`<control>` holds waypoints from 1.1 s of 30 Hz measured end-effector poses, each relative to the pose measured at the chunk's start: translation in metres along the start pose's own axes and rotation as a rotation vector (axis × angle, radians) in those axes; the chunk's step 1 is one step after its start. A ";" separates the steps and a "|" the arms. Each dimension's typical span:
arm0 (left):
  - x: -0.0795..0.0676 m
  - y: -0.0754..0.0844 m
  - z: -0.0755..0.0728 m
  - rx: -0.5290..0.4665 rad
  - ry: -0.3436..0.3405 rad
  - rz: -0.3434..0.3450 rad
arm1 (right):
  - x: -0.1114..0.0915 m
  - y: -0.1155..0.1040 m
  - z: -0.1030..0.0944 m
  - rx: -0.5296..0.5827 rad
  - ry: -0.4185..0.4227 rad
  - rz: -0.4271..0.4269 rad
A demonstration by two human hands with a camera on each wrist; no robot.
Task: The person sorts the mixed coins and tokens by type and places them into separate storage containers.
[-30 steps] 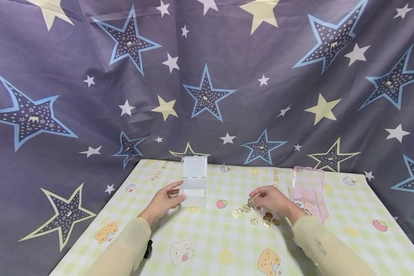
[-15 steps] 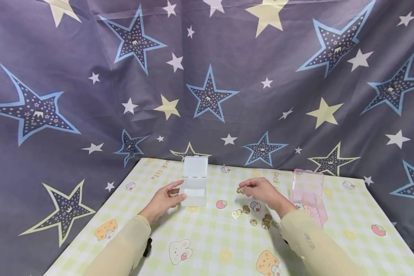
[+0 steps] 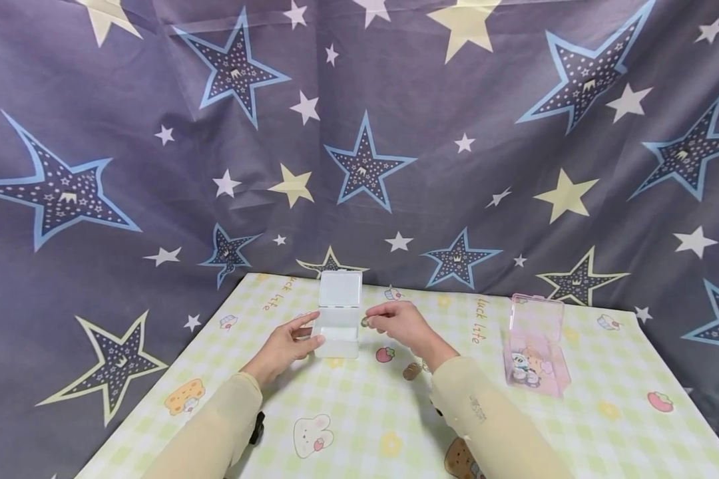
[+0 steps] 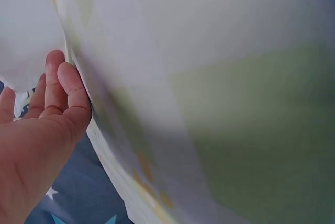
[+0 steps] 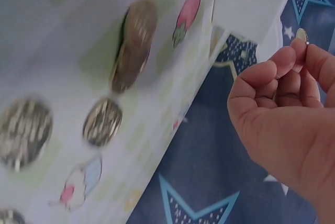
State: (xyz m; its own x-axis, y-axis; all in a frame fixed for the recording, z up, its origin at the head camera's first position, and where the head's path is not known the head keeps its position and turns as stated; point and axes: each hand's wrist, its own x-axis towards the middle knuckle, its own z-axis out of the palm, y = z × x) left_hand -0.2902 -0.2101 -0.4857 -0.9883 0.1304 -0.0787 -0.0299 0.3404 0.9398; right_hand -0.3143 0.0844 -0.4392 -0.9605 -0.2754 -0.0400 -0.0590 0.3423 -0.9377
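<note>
One thin metallic coin [image 5: 302,35] (gold-toned), right fingers [image 5: 284,58] pinching, rectangular box [image 3: 339,348]

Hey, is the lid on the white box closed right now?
No, the lid stands raised at the back of the white box, leaving its top open.

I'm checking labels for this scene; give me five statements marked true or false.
1. The left hand touches the white box. True.
2. The white box's lid is shut. False: the lid stands open.
3. The right hand pinches a coin. True.
4. No coins lie on the tablecloth. False: several coins lie on the tablecloth.
5. In the head view, the pink box is left of the white box. False: the pink box is right of it.
</note>
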 end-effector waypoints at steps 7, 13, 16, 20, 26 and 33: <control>-0.001 -0.001 0.003 -0.010 0.014 -0.010 | 0.003 -0.001 0.015 -0.023 0.014 -0.009; -0.003 -0.001 0.003 -0.004 0.021 -0.025 | 0.003 0.005 0.020 -0.019 0.022 0.012; -0.004 -0.001 0.003 0.001 0.022 -0.039 | 0.002 0.006 0.022 -0.025 0.019 0.016; -0.003 0.000 0.003 0.008 0.027 -0.065 | 0.003 0.008 0.024 -0.040 0.009 0.011; 0.001 0.004 0.004 0.014 0.034 -0.086 | 0.001 0.007 0.025 -0.004 -0.016 0.059; 0.003 0.006 0.002 0.023 0.005 -0.058 | 0.000 0.007 0.024 0.048 -0.025 0.109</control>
State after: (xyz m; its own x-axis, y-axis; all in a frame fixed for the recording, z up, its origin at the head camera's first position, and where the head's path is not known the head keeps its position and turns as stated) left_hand -0.2932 -0.2059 -0.4807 -0.9857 0.1049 -0.1315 -0.0842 0.3690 0.9256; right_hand -0.3083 0.0657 -0.4542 -0.9535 -0.2610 -0.1508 0.0592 0.3283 -0.9427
